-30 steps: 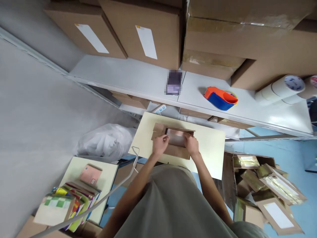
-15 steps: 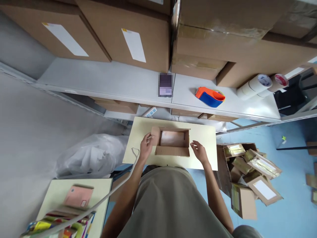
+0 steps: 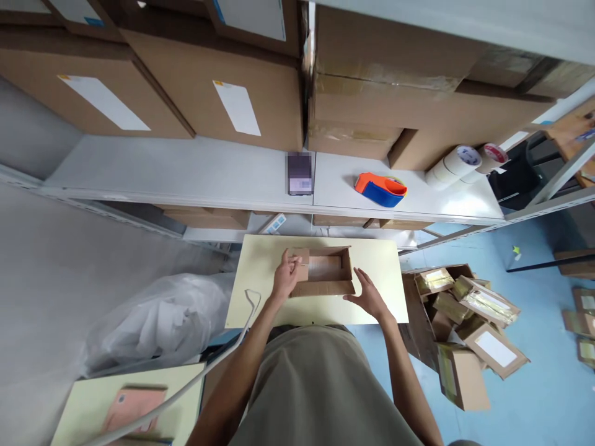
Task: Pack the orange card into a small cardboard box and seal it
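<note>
A small cardboard box (image 3: 324, 287) stands with its top open on the cream tabletop in front of me. Its left flap (image 3: 302, 272) leans inward over the opening, and the near flap folds out toward me. My left hand (image 3: 286, 277) touches that left flap, its fingers partly extended and not wrapped around anything. Just off the box's right end, my right hand (image 3: 369, 295) is open, thumb and fingers apart, holding nothing. Whether its thumb touches the near right corner I cannot tell.
A shelf (image 3: 223, 164) beyond the table bears large cartons, a phone (image 3: 300, 174), an orange-and-blue tape dispenser (image 3: 381, 189) and tape rolls (image 3: 453, 166). A white cord (image 3: 223, 354) passes left of my arm. Small boxes (image 3: 474, 310) fill a carton at right.
The left flap has swung up and inward over the box, with my left hand moving right along with it. My right hand has spread its fingers near the box's right end. The view has shifted.
</note>
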Demonstrator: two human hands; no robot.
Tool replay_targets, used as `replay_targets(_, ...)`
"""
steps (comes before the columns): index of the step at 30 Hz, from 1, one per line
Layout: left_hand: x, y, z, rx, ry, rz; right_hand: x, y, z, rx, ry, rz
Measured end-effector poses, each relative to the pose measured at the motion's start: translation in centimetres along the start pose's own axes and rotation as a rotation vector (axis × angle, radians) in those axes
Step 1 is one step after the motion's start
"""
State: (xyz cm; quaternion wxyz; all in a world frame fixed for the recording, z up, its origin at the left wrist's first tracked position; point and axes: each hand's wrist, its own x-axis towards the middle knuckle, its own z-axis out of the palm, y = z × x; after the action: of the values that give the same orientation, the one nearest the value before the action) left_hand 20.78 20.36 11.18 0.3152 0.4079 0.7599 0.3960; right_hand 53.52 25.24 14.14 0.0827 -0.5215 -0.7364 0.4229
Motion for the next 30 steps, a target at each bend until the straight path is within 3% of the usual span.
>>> replay_targets(4, 3.4, 1.1, -1.7, 0.073, 0.055, 0.016, 1.8, -0.1, 0.3, 0.086, 0.138, -0.058)
replay_targets(8, 5.0, 1.2, -2.9, 0.142, 0.072, 0.086, 4.3, -0.3, 1.1, 0.103, 0.264, -0.003)
replay_targets(12, 3.4, -0.1, -3.1, 0.152, -0.008, 0.128, 6.1, -0.3, 1.9, 0.018, 0.346, 0.005)
replay_targets(14, 1.8, -0.9, -2.6, 0.117, -0.054, 0.089, 6.6, -0.2, 2.1, -0.04, 0.299, -0.029)
replay_targets(17, -0.5, -1.4, -1.7, 0.028, -0.027, 0.012, 6.7, 0.1, 2.3, -0.091, 0.214, -0.049)
replay_targets(24, -2.6, 1.0, -1.4, 0.113, 0.152, -0.242, 5.4, 0.2, 2.3, 0.126, 0.275, -0.096)
replay_targets(30, -2.4, 2.7, -2.5, 0.172, 0.13, -0.17, 3.5, -0.4, 2.2, 0.163, 0.364, -0.013)
